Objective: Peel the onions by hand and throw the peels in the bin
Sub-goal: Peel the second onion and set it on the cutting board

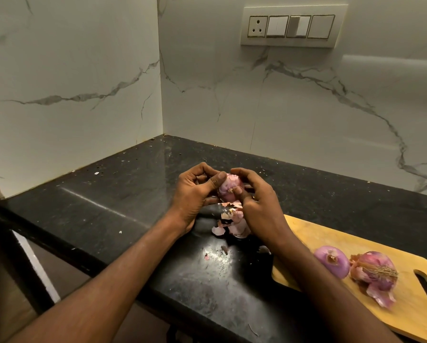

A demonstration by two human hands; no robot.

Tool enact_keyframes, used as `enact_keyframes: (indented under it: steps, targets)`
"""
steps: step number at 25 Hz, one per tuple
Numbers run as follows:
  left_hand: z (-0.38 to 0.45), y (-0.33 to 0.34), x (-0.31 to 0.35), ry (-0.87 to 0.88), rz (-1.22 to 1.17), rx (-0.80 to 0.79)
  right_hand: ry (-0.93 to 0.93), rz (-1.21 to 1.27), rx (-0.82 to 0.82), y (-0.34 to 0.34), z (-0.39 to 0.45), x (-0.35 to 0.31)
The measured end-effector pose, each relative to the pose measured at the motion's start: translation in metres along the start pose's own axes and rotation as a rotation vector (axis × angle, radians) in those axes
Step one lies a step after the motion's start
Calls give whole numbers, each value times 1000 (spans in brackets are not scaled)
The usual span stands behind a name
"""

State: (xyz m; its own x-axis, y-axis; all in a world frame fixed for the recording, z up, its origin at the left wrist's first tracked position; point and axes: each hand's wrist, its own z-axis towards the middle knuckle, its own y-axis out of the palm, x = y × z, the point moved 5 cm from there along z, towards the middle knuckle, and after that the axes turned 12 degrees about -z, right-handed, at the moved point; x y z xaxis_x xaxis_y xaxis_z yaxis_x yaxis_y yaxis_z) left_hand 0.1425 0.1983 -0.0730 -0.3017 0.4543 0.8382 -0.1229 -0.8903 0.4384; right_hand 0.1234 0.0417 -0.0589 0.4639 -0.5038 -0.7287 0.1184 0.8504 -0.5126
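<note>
A small pink onion [228, 186] is held above the black counter [108, 206] between both hands. My left hand [195, 194] grips its left side, thumb laid over the top. My right hand [257, 201] curls round its right side, thumb pressing near the root end. Loose pink peels [234, 225] lie in a small pile on the counter right below the hands. On the wooden cutting board [331, 238] at the right sit a peeled purple onion [332, 261] and an onion with skin partly hanging off [375, 273]. No bin is in view.
White marble walls meet in a corner behind the counter. A switch panel with a socket [291, 27] is on the right wall. Small peel scraps [223, 250] dot the counter near its front edge. The floor shows at the lower left.
</note>
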Motion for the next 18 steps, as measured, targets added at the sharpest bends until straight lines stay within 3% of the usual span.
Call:
enact_keyframes:
  steps: [5, 14, 18]
  targets:
    - [0, 1, -1, 43, 91, 6, 43, 89, 23, 2, 1, 7]
    - [-4, 8, -6, -70, 128, -145, 156, 206, 112, -8, 2, 10]
    - [-6, 11, -1, 89, 329, -124, 110, 165, 85, -5, 2, 9]
